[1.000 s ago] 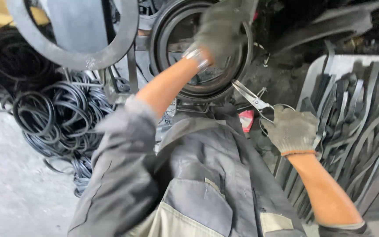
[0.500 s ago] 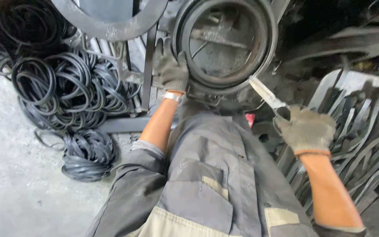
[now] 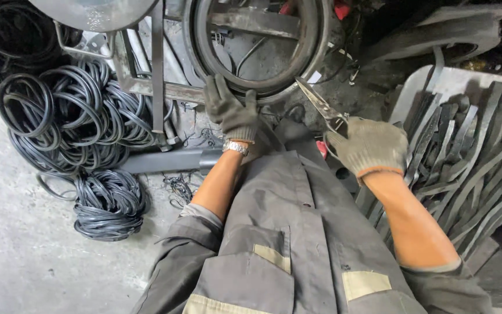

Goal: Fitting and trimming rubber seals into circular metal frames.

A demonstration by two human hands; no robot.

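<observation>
The gloved left hand [image 3: 230, 110] has come down to the bottom of the big rubber ring [image 3: 257, 49] and now grips its rim. Just right of the ring, the right hand [image 3: 367, 145] holds scissors [image 3: 321, 104], maybe slightly open.

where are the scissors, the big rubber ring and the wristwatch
scissors [image 3: 319, 105]: head view, on the metal blades near the pivot
big rubber ring [image 3: 311, 55]: head view, on its right-hand rim
wristwatch [image 3: 235, 147]: head view, on the silver band at the left wrist
</observation>
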